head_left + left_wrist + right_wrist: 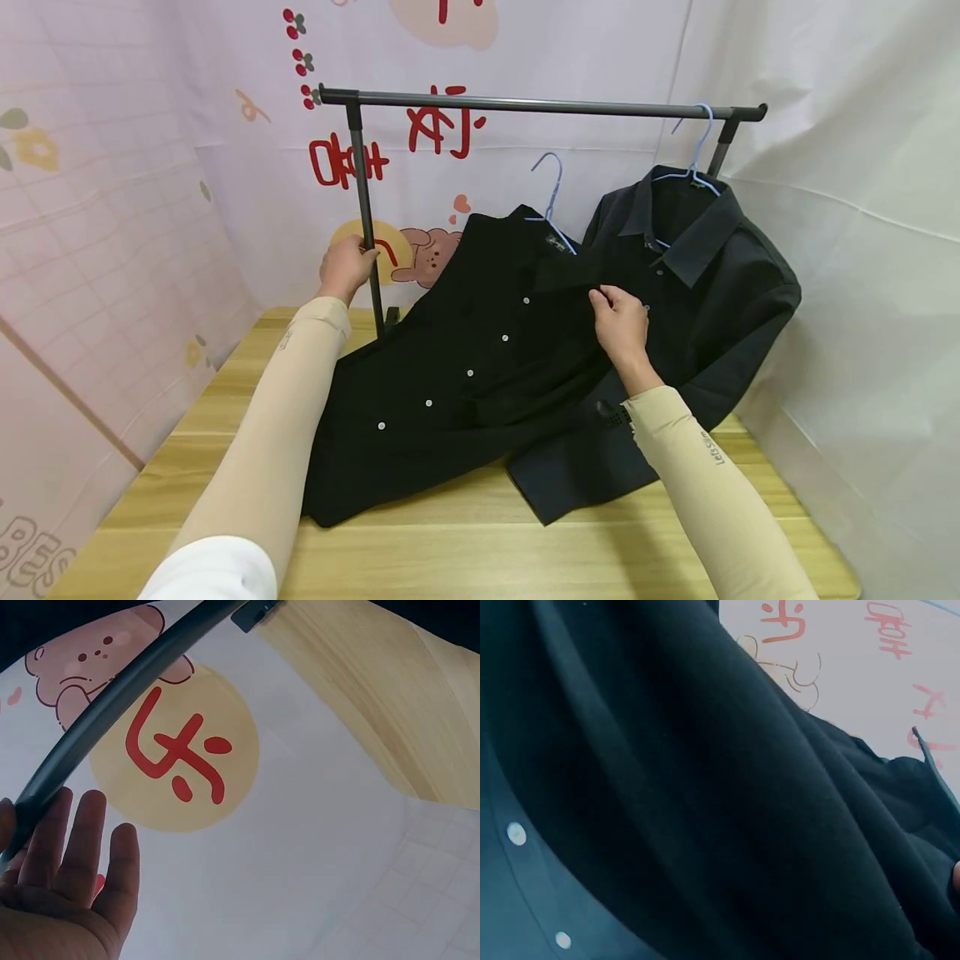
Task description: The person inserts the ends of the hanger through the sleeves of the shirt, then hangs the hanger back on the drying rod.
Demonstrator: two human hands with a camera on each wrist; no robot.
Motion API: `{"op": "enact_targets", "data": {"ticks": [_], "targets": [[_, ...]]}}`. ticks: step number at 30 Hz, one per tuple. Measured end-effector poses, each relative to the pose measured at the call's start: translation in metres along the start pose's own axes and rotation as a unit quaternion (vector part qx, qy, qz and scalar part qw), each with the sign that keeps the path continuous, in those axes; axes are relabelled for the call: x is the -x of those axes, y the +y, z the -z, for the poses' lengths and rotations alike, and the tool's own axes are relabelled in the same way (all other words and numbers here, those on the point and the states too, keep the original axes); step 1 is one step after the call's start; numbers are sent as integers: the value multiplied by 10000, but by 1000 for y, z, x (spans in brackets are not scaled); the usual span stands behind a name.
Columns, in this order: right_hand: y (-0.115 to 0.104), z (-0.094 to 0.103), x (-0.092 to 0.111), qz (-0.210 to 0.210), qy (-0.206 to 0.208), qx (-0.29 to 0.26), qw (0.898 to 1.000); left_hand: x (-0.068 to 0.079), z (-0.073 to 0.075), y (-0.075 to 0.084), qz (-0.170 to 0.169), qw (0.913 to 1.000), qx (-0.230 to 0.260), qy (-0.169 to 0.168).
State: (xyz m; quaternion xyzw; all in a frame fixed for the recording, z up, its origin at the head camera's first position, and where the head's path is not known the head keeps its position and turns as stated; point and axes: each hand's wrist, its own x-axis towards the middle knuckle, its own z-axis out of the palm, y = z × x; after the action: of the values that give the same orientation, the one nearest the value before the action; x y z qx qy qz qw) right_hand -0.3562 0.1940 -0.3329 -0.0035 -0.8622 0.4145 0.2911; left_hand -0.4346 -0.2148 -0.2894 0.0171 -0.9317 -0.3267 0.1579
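Observation:
My left hand [347, 267] grips the left post [363, 179] of a dark metal clothes rack. In the left wrist view the post [127, 705] passes by the thumb, while other fingers of the left hand [75, 877] reach out fairly straight. My right hand [622, 325] pinches a black shirt [450, 333] near its collar. A light blue hanger [555, 192] sits in that collar, its hook below the rail and apart from it. Black cloth [705, 787] fills most of the right wrist view, with only a fingertip at the right edge.
A second dark shirt [720, 333] hangs at the right end of the rail [525, 105] on another light blue hanger [705, 142], partly behind the held shirt. The rack stands on a wooden table [450, 550]. Printed white curtains [847, 250] surround the back and sides.

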Motion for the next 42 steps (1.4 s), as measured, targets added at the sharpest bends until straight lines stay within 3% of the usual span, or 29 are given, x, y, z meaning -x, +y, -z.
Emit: {"op": "enact_targets", "data": {"ticks": [10,17,29,36,42], "targets": [[-23,16,-19,1277,97,104,9917,1,3,2,-31,9998,-174,23],[-57,25,-39,1762,347,373,9830,0,5,4,-13,9997,-235,-50],[-118,33,-71,2078,599,1101,9701,-4,7,2,-57,9993,-330,-160],[-141,15,-76,2042,398,1468,9670,-3,10,1,-68,9993,-348,-133],[-157,-6,-75,1827,141,1519,9713,-3,11,2,-54,9990,-435,-110]]}}
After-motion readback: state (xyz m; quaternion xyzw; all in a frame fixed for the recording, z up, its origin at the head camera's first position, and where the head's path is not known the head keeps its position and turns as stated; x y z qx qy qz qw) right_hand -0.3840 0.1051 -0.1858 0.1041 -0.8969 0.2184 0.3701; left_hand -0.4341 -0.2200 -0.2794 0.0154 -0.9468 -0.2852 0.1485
